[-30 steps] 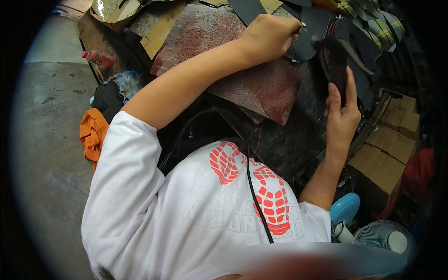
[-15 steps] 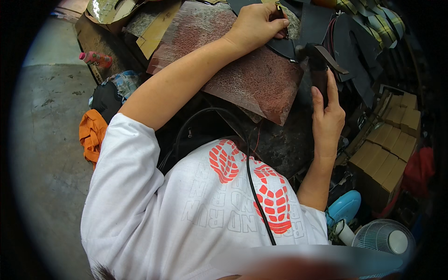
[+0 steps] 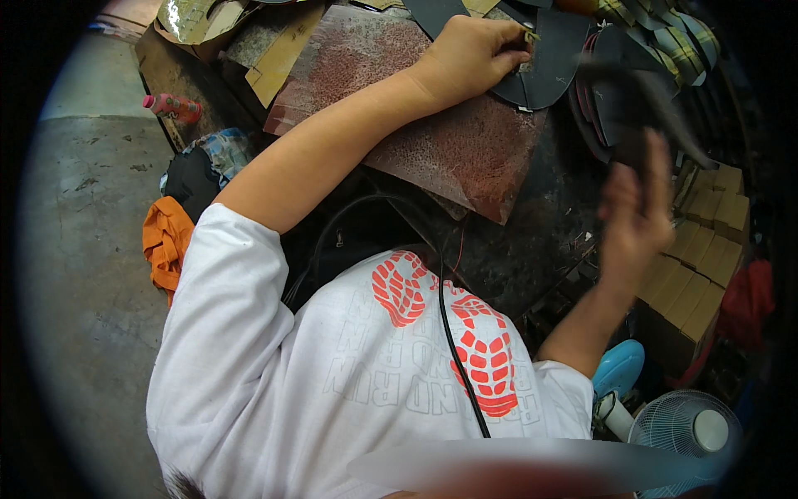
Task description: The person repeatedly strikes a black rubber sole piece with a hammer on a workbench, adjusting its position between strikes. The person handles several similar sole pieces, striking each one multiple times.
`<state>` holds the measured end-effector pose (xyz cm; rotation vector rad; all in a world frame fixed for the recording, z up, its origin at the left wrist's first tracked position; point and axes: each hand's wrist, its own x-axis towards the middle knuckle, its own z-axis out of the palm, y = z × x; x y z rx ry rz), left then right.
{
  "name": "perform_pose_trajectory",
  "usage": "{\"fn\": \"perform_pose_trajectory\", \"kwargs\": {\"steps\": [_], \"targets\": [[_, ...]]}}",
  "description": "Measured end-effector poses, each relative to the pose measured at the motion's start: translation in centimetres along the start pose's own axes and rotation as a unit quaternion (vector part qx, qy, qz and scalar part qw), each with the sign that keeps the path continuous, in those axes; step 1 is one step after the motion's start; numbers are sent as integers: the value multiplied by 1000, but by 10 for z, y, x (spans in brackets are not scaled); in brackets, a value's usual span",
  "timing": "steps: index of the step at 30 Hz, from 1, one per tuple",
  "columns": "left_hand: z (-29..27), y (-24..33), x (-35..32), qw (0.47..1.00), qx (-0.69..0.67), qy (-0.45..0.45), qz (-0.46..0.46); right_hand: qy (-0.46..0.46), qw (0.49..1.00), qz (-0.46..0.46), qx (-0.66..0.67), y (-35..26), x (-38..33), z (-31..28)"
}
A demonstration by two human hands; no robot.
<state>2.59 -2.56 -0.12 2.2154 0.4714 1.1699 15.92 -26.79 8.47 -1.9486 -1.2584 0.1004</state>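
Note:
My left hand is over the black curved cut piece, which lies partly on the worn reddish-brown board. Its thumb and fingers are pinched together, with a small yellowish tip showing at them; what it belongs to I cannot make out. Off to the right, my right hand is smeared by motion. It holds a dark hammer, raised beside the black sheets, with its head and curved claw badly blurred.
Black cut sheets and plaid-edged curved pieces lie at the far right. Stacked small brown boxes and a fan stand at right. A pink-capped bottle and an orange cloth are at left.
My right hand has swung to the right with the hammer, away from the board. My left hand has shifted slightly right and nearer, uncovering more of the black curved piece.

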Motion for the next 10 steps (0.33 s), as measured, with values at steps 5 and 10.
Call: {"fn": "perform_pose_trajectory", "kwargs": {"steps": [5, 10], "targets": [[-1, 10, 0, 994, 66, -16, 91, 177, 944, -221, 171, -4, -1, -49], [-6, 19, 2, 990, 84, -35, 106, 26, 999, -42, -11, 20, 0, 32]]}}
